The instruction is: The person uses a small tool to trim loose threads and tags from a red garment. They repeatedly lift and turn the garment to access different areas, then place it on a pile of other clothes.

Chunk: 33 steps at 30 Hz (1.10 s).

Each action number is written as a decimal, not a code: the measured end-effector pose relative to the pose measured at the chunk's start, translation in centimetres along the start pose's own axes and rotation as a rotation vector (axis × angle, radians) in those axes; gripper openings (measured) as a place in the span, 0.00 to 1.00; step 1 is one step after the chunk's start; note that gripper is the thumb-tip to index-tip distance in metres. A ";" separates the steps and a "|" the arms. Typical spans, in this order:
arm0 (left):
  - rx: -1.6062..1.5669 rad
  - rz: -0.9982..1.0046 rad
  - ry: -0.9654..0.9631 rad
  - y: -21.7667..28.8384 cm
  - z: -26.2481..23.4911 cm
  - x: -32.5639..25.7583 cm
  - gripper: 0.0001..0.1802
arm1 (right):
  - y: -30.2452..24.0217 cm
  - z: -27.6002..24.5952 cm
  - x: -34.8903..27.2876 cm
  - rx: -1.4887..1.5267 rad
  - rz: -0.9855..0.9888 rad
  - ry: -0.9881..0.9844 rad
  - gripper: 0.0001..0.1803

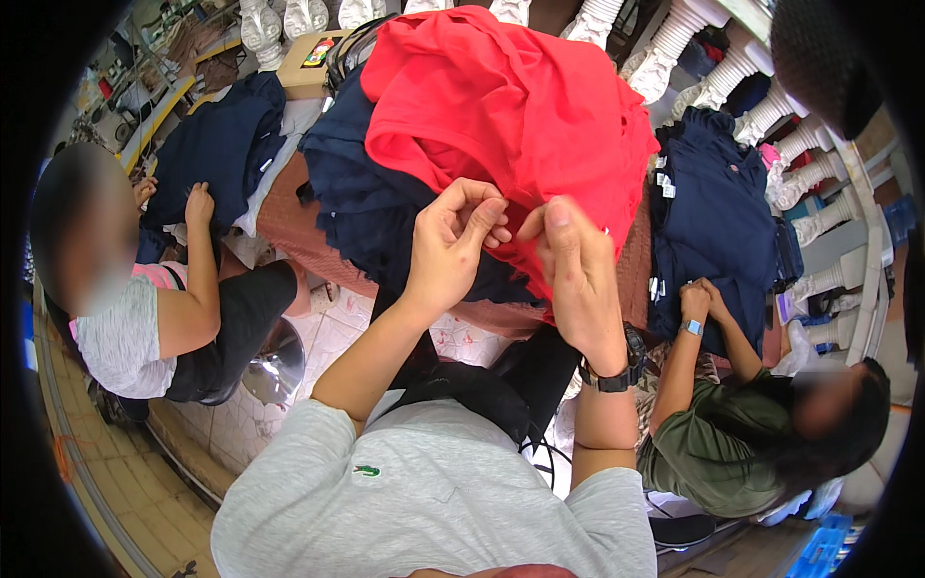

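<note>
A red garment (pixel 501 106) lies bunched on top of a dark navy garment (pixel 371 207) on the table in front of me. My left hand (pixel 453 246) pinches the red fabric's lower edge with thumb and fingers. My right hand (pixel 576 275), with a black watch on its wrist, grips the same edge just to the right, thumb up. The two hands almost touch. The fabric between them hides what the fingertips hold.
A person on the left in a grey top handles a navy garment (pixel 217 144). A person on the right in a green top works on another navy pile (pixel 713 212). A brown table edge (pixel 284 226) and white balusters (pixel 674 43) stand beyond.
</note>
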State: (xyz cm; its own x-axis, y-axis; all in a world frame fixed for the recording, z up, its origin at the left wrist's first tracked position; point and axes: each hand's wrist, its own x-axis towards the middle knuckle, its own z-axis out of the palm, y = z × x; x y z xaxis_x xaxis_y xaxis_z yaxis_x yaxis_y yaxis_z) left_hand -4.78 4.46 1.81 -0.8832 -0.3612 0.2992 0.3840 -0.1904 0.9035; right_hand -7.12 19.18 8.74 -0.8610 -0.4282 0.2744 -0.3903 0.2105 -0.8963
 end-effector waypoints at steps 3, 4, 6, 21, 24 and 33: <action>0.100 0.119 0.046 -0.1 0.1 -0.2 0.08 | 0.6 0.5 0.1 -0.083 -0.057 -0.139 0.21; 0.156 0.147 0.046 -0.1 0.0 -0.2 0.07 | 0.7 0.8 0.3 -0.121 -0.052 -0.126 0.20; 0.266 0.203 0.045 -0.3 -0.3 -0.1 0.06 | 1.0 1.0 0.6 -0.169 -0.036 -0.109 0.20; 0.598 0.576 0.093 0.1 -0.2 0.3 0.03 | 2.3 2.1 1.9 -0.085 -0.043 -0.006 0.22; 0.614 0.581 0.094 0.3 -0.1 0.2 0.05 | 2.2 1.9 2.2 -0.145 -0.044 -0.023 0.22; 0.624 0.575 0.063 0.4 -0.6 0.1 0.04 | 2.4 1.9 2.6 -0.068 -0.054 -0.050 0.21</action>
State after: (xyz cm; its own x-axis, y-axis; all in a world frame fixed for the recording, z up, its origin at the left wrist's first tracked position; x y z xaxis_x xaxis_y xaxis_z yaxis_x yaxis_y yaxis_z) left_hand -4.53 3.82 2.06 -0.5723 -0.3012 0.7627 0.5331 0.5700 0.6252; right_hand -9.71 16.91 6.64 -0.8214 -0.4832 0.3028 -0.4588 0.2446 -0.8542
